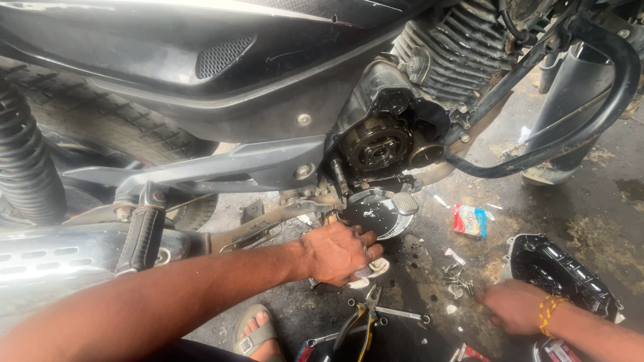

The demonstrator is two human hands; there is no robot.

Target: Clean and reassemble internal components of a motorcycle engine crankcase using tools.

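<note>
Step in hand appears to be wiping below the open clutch housing (392,137) — left hand (339,251), centre frame, fingers clenched on a white rag (373,269). Right hand (513,305), lower right, rests near loose bolts (457,278), fingers' state indiscernible. Next move likely calls for a firm, controlled wipe.

You've got yellow-handled pliers (362,325) on the oily floor (597,201), a small red-blue packet (469,220) near the crash guard (604,100), rear shock spring (23,161) far left.

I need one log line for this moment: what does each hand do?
left hand: grips white rag under open engine | right hand: on floor beside loose bolts | pliers: lying on floor
</note>
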